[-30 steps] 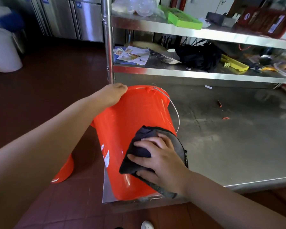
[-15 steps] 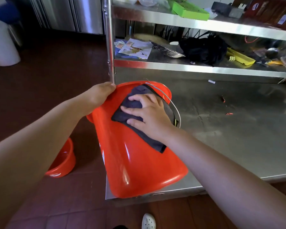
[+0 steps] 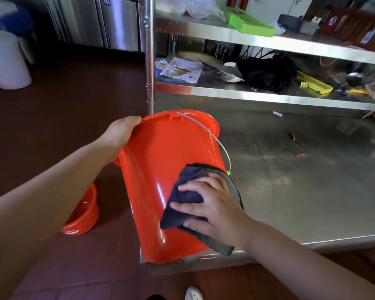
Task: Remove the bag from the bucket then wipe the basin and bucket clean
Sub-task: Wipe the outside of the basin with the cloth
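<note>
- Head view: the glossy orange plastic bucket (image 3: 160, 180) lies tilted at the near left corner of the steel tabletop (image 3: 301, 191), its base toward you.
- Your left hand (image 3: 121, 135) grips the bucket's rim on its far left side; hold it firm so the bucket cannot roll.
- Your right hand (image 3: 212, 208) presses the dark folded cloth (image 3: 186, 198) flat, fingers spread, on the bucket's near right wall. Stroke along the wall and turn the bucket between passes.
- The bucket's long axis runs from you toward the shelves, mouth pointing away and upward.
- The small orange plastic basin (image 3: 82, 215) sits on the floor, left of the bucket.
</note>
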A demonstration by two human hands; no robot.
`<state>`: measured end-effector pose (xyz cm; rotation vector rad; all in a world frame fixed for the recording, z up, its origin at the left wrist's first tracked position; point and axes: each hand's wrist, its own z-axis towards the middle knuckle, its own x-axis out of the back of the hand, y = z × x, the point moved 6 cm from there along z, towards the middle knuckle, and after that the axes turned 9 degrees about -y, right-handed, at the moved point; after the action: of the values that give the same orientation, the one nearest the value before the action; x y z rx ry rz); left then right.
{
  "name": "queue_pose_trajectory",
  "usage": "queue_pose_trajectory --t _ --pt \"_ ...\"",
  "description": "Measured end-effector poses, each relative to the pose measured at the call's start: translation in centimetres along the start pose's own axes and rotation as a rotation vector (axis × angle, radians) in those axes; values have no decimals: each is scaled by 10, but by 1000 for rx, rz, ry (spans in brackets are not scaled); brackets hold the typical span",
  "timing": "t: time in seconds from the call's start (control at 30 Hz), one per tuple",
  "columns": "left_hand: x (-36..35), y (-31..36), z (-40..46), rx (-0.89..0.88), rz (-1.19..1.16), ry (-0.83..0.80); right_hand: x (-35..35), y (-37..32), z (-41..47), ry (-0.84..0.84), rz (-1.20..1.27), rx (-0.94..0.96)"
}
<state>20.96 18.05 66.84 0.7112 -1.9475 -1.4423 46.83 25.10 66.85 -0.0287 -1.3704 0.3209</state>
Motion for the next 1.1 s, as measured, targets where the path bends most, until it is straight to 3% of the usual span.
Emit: queue_pose_trajectory --t 0.13,0.33,0.47,0.53,0.6,0.7,0.9,1.03,1.1 --pt "-6 2 4 7 -31 9 24 28 38 88 15 -101" --pt "-3 3 8 31 44 -11 28 43 62 90 92 -212" --pt "-11 38 7 -285 538 38 25 41 55 90 77 -255" --pt "-34 61 1 -428 629 -60 24 36 55 80 40 -255" --pt "-59 76 0 -475 742 -153 19 30 55 52 4 -232" --pt "-78 82 7 -487 993 -118 15 26 53 37 -20 -228" --pt "-75 77 22 -346 792 -33 12 16 45 28 -38 -220" --pt "-87 81 17 -374 754 -189 12 13 39 69 -76 -258" --pt "-91 83 15 -371 776 -190 13 13 36 74 -79 -269"
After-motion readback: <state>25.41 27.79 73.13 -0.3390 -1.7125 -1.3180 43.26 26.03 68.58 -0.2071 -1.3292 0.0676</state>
